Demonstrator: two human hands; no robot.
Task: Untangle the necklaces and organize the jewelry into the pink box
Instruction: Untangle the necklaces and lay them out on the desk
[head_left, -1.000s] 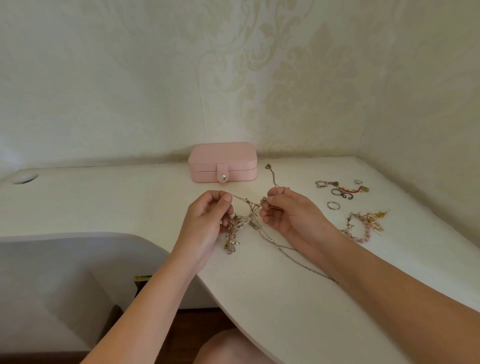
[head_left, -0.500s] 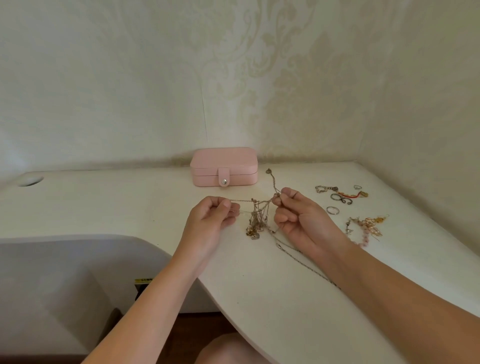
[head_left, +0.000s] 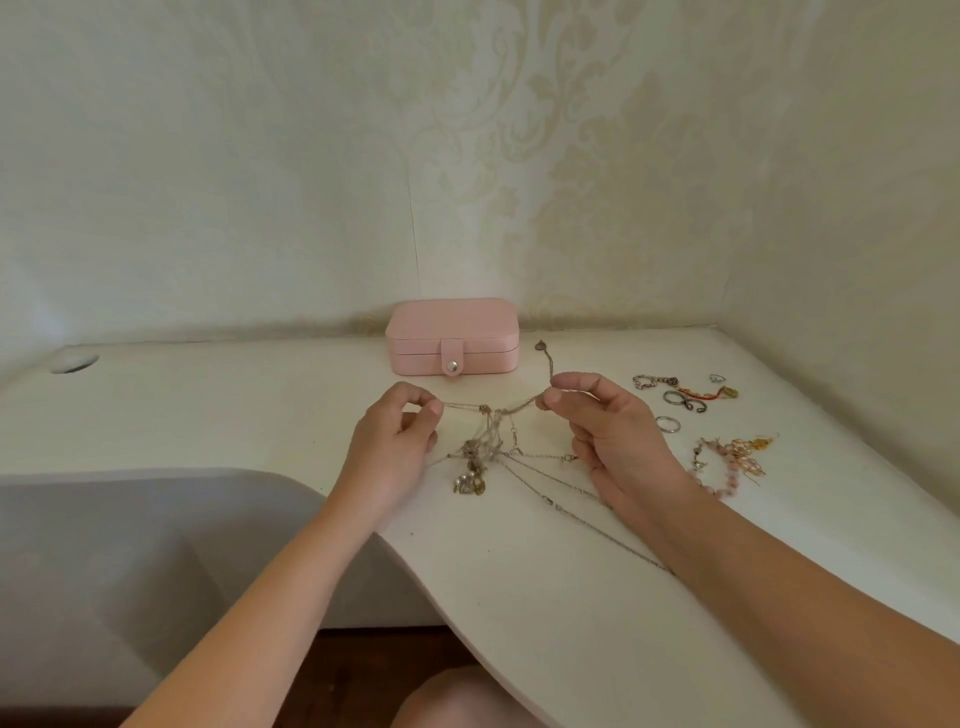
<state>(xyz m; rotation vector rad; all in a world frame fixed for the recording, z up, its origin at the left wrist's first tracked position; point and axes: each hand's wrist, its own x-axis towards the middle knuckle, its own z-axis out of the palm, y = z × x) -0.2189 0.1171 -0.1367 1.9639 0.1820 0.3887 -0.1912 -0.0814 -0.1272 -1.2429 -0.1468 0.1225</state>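
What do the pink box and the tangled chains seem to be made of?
The pink box looks like matte faux leather, with a shiny metal snap. The tangled chains look like thin metal, silvery and golden, fine glinting links; solid or plated cannot be told.

A left hand (head_left: 395, 447) and a right hand (head_left: 618, 441) are seen bare, with short plain nails (head_left: 554, 398), each joined to a long bare forearm (head_left: 249, 597), and a bare rounded knee (head_left: 457, 696) is seen at the near edge.
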